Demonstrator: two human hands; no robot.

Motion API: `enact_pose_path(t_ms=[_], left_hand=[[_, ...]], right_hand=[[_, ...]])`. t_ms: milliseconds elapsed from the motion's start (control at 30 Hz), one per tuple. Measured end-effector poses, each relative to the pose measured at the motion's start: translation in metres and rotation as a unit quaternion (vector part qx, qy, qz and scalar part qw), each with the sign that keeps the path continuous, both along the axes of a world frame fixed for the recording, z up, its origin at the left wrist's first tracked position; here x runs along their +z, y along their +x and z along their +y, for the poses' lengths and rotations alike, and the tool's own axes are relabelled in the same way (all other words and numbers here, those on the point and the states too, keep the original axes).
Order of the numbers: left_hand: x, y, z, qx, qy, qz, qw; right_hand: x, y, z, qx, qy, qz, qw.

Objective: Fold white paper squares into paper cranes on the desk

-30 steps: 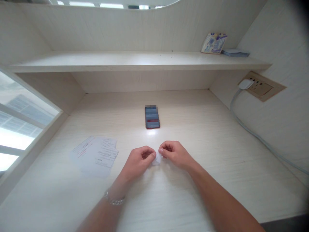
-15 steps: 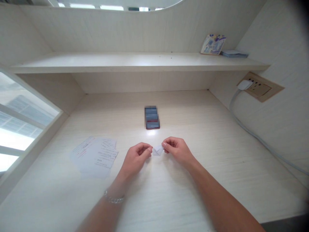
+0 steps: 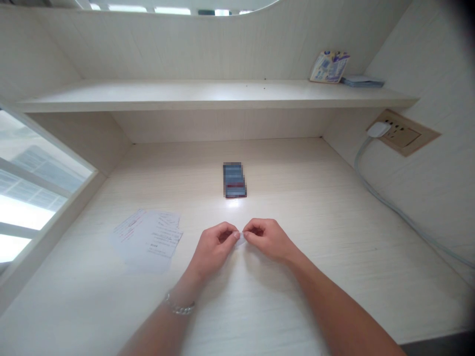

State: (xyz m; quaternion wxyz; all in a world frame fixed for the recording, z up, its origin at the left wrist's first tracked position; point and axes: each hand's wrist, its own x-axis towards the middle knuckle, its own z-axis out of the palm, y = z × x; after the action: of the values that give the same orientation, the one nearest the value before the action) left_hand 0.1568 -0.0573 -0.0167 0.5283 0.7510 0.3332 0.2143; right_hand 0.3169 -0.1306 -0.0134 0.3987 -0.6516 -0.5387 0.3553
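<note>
A small piece of folded white paper (image 3: pixel 240 241) is pinched between my two hands, just above or on the pale desk. My left hand (image 3: pixel 215 245) grips its left side between thumb and forefinger. On the other side, my right hand (image 3: pixel 269 240) is closed with thumb and fingertip on its upper right part. The fingers cover much of the paper, so its folds hardly show. Directly behind the hands lies a dark, phone-like rectangle (image 3: pixel 234 180), its face blurred out.
Written-on paper sheets (image 3: pixel 148 240) lie spread to the left. A shelf (image 3: pixel 208 94) spans the back, carrying a colourful packet (image 3: pixel 329 66) and a flat blue stack (image 3: pixel 362 81). A white plug (image 3: pixel 378 129) sits in the right wall socket (image 3: pixel 408 136), its cable (image 3: pixel 393 210) trailing along the wall.
My hands have come closer together over the paper, the right one moving slightly down and left. More of the paper is now hidden by the fingers.
</note>
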Motion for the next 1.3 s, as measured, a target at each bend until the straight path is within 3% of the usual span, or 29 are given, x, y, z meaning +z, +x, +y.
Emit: enact_pose_path(t_ms=[167,333,600,867,1067,1200,1300], left_hand=[[0.000,-0.004,0.011,0.041,-0.045,-0.023,0.998],[-0.001,-0.004,0.015,0.100,-0.109,-0.074,0.986],[-0.002,0.000,0.006,0.043,-0.149,-0.089,0.984],[-0.005,-0.003,0.005,0.038,-0.045,-0.034,0.998],[-0.005,0.004,-0.002,0.098,-0.045,-0.046,0.993],[0.000,0.006,-0.004,0.137,-0.038,-0.043,0.989],[0.001,0.008,-0.004,0.148,-0.077,-0.056,0.984]], right_hand=[[-0.004,0.016,0.001,-0.031,-0.037,0.033,0.998],[-0.007,0.014,0.005,-0.068,-0.008,0.151,0.986],[-0.012,0.004,0.007,-0.049,0.015,0.238,0.970],[-0.017,0.004,0.010,-0.077,0.015,0.226,0.971],[-0.015,-0.010,0.008,-0.119,0.037,0.173,0.977],[-0.015,-0.020,0.004,-0.102,0.031,0.110,0.988],[-0.015,-0.021,0.004,-0.100,0.041,0.092,0.990]])
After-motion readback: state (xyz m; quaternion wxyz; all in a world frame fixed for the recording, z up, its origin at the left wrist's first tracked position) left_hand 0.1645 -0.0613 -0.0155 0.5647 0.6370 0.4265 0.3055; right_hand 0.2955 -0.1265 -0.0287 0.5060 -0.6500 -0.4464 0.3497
